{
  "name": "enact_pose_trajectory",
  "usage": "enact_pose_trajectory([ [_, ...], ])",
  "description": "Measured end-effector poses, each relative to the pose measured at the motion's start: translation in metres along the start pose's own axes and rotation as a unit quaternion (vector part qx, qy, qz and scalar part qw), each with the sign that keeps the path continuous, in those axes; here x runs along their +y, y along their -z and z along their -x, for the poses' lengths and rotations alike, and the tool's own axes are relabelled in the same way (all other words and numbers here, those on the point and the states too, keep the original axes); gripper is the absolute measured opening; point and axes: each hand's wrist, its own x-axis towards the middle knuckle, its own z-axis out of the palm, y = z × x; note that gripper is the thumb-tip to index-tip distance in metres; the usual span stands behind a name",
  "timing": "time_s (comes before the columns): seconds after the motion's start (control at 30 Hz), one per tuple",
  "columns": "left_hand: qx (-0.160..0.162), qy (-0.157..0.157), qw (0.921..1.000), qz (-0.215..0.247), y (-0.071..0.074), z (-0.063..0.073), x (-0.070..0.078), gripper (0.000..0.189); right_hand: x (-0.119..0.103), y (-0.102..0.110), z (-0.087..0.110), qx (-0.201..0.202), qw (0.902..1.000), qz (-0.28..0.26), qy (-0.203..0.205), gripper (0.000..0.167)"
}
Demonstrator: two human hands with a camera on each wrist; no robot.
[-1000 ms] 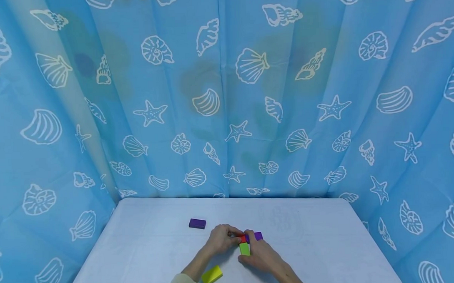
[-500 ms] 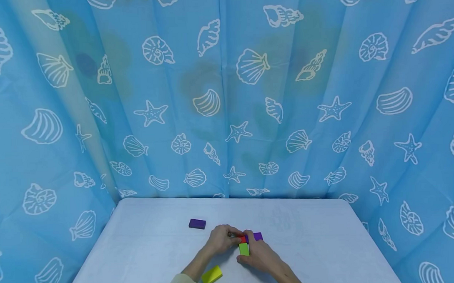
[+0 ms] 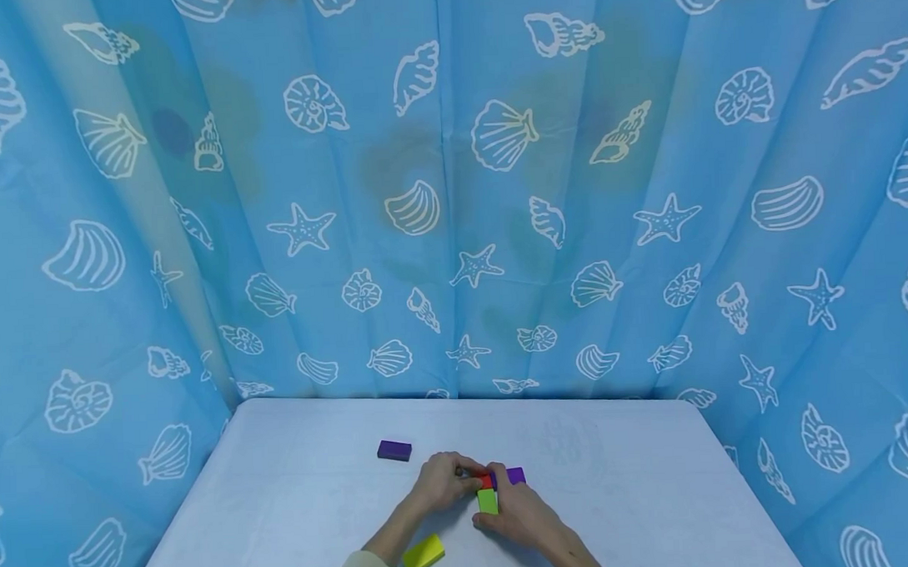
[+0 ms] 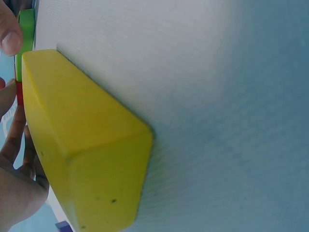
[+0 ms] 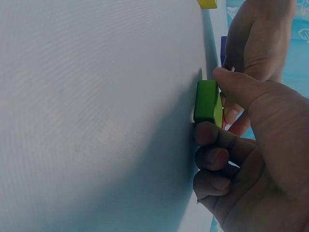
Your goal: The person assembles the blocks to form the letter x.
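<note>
My left hand [image 3: 440, 482] pinches a small red block [image 3: 487, 482] between thumb and fingers. My right hand [image 3: 524, 515] grips a lime-green block [image 3: 487, 502], which sits on the near side of the red one. In the right wrist view the green block [image 5: 206, 101] lies low on the table, thumb on one side and curled fingers [image 5: 207, 133] on the other. A purple block [image 3: 517, 476] shows behind the right index finger, beside the red block; the finger hides part of it. Whether red and purple touch cannot be made out.
On the white-covered table [image 3: 296, 489], a yellow block [image 3: 423, 555] lies beside the left forearm and looms large in the left wrist view. A dark purple block [image 3: 395, 450] lies farther back on the left. Blue shell-patterned curtains [image 3: 451, 192] surround the table's back and sides.
My right hand and the green block have shifted very slightly left. The left hand keeps its pinch on the red block, and the loose blocks stay where they were.
</note>
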Motion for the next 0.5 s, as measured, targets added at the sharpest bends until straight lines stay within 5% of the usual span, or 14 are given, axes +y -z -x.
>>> enact_pose_trajectory([
  [0.27, 0.001, -0.006, 0.9999, -0.008, 0.0001, 0.0010, 0.0000, 0.021, 0.0030, 0.0037, 0.0029, 0.002, 0.9999, -0.009, 0.009, 0.084],
  [0.5, 0.001, -0.014, 0.9999, -0.007, 0.0015, -0.0005, -0.0006, 0.020, 0.0083, 0.0084, -0.0012, 0.058, 0.9942, 0.066, 0.063, 0.065],
])
